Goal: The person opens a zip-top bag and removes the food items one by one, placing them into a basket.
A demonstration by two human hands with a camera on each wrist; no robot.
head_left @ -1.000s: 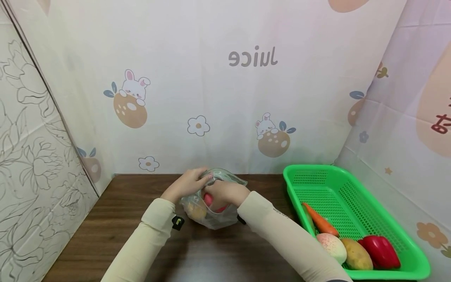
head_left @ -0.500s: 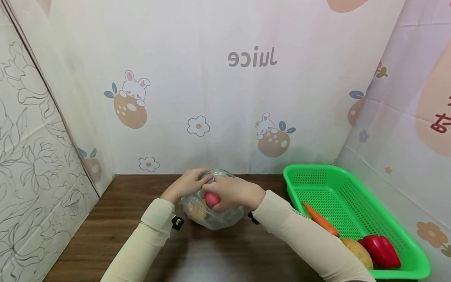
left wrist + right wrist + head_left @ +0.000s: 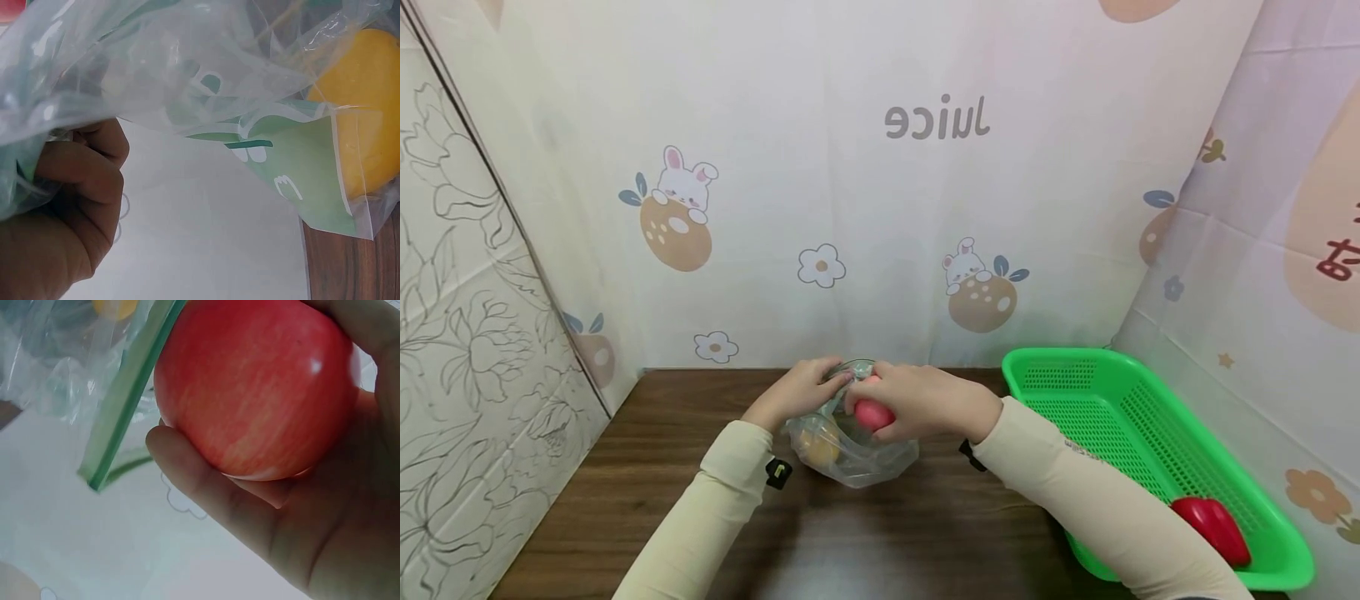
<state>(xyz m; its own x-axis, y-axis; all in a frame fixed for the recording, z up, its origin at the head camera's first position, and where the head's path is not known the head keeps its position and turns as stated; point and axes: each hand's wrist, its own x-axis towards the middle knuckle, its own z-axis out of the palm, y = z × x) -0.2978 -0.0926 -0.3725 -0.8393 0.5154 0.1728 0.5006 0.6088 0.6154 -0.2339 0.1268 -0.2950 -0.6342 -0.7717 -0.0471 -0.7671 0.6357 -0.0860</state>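
Observation:
A clear plastic zip bag [image 3: 861,467] with a green strip along its mouth sits on the table. Inside it lies a yellow, rounded fruit [image 3: 365,112], seen through the plastic. My left hand [image 3: 801,392] grips the bag's rim at its left, fingers curled over the edge in the left wrist view. A red apple [image 3: 256,387] is in my right hand [image 3: 928,402], with fingers and thumb wrapped around it. The right hand is over the bag's mouth at its right side, and the green strip [image 3: 128,394] passes close beside the apple in the right wrist view.
A green plastic basket [image 3: 1273,533] stands at the right, with a red bell pepper [image 3: 1213,529] at its near end. My right sleeve [image 3: 1090,487] crosses over the basket's near left part. A patterned curtain [image 3: 880,208] rises behind the brown wooden table [image 3: 647,467].
My right hand has come up out of the bag and moved right with the apple in it. The right forearm now covers more of the basket. The left hand stays at the rim.

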